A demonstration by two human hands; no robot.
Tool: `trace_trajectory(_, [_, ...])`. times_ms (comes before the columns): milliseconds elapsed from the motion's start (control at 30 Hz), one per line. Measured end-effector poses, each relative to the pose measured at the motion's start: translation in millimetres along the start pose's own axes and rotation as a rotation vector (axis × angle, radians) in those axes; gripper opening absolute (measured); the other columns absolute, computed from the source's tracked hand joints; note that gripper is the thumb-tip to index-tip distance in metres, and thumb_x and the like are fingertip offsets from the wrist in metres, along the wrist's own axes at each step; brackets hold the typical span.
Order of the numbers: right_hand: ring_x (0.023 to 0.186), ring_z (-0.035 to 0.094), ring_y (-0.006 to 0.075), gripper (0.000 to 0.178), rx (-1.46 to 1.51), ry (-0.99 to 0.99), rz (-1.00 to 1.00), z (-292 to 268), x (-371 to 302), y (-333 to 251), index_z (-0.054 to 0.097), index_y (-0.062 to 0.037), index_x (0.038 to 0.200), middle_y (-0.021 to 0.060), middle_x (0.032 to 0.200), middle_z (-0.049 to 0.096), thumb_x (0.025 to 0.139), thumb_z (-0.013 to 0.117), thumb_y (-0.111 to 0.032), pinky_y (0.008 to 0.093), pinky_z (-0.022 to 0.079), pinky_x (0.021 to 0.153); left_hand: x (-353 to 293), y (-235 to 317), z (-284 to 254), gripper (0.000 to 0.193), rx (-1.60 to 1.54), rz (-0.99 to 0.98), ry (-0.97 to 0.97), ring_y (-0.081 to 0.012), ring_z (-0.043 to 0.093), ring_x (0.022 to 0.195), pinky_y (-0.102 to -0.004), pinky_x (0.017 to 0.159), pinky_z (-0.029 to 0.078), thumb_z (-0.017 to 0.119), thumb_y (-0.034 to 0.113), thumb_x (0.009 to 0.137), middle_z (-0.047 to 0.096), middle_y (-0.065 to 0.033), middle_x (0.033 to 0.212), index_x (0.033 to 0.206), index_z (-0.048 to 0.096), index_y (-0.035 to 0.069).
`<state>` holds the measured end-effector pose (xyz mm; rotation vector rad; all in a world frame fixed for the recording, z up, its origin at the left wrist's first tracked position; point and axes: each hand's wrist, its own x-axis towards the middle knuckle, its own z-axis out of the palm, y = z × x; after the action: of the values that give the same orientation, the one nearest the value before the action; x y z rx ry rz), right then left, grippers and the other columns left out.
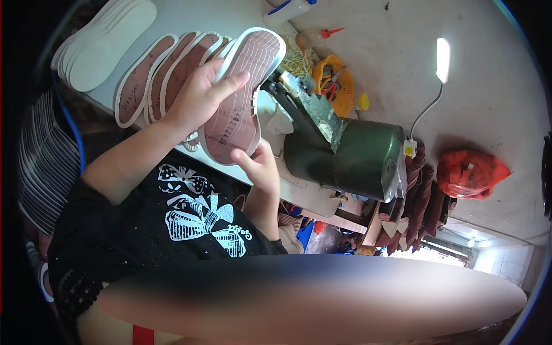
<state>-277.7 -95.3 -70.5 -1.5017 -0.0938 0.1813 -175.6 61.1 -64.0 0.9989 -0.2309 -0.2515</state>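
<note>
A shoe sole (244, 75) with a brown, white-lined face and a raised white rim is held up in both hands. My left hand (204, 95) grips its left edge, thumb flat across the face and fingers mostly hidden behind. At the lower end, my right hand (261, 167) has its thumb at the sole's edge; its other fingers are partly hidden. Part of the rim on the right side looks notched. Just right of the sole is a green machine (351, 158) with a dark arm; whether they touch I cannot tell.
Several similar brown soles (144, 80) lean in a row on the table, beside stacked white insoles (115, 40). A yellow basket (345, 95) holds tools. Around it are a white bottle (287, 10), tangled yellowish strands (299, 57), a lit lamp (442, 60) and a red bag (471, 174).
</note>
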Motion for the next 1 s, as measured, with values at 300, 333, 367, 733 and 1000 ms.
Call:
trace_trajectory(300, [0.097,0.059,0.0143,0.030,0.413,0.411,-0.065,1,15,-6,0.057,0.0054,0.112,0.0102,0.108,0.062,0.089,0.058,-0.013,0.0283,0.043,0.088,85,-30,7,0.055,0.792,0.164,0.092,-0.0293,0.052,0.101,-0.0363,0.087,0.041,0.073,0.041,0.065,0.056,-0.0183,0.104,0.097,0.066,-0.003])
trace_trajectory(333, [0.099,0.059,0.0152,0.031,0.458,0.432,-0.063,0,15,-5,0.056,0.0060,0.112,0.0111,0.109,0.062,0.089,0.059,-0.013,0.0294,0.043,0.090,88,-29,12,0.050,0.874,0.201,0.077,-0.0272,0.049,0.100,-0.0348,0.088,0.039,0.073,0.039,0.068,0.054,-0.0148,0.103,0.095,0.067,-0.003])
trace_trajectory(367, [0.099,0.059,0.0152,0.031,0.459,0.432,-0.072,0,17,-7,0.056,0.0060,0.112,0.0111,0.109,0.062,0.089,0.059,-0.013,0.0294,0.043,0.090,90,-29,18,0.046,0.956,0.237,0.063,-0.0251,0.047,0.098,-0.0332,0.089,0.037,0.072,0.038,0.070,0.053,-0.0113,0.102,0.092,0.067,-0.002])
trace_trajectory(733, [0.065,0.066,0.0204,0.032,0.459,0.398,0.044,4,25,-10,0.057,0.0066,0.099,0.0192,0.083,0.066,0.088,0.057,-0.023,0.0282,0.054,0.055,129,-41,27,0.044,0.961,0.163,0.064,-0.0278,0.048,0.099,-0.0350,0.091,0.037,0.073,0.037,0.069,0.056,-0.0134,0.097,0.087,0.067,-0.003])
trace_trajectory(1000, [0.068,0.066,0.0209,0.030,0.529,0.518,-0.086,7,56,-12,0.057,0.0043,0.102,0.0156,0.085,0.065,0.089,0.057,-0.022,0.0278,0.054,0.060,167,-21,15,0.059,1.163,-0.109,-0.100,-0.0322,0.052,0.109,-0.0412,0.090,0.042,0.069,0.056,0.064,0.057,-0.0213,0.113,0.091,0.068,0.003])
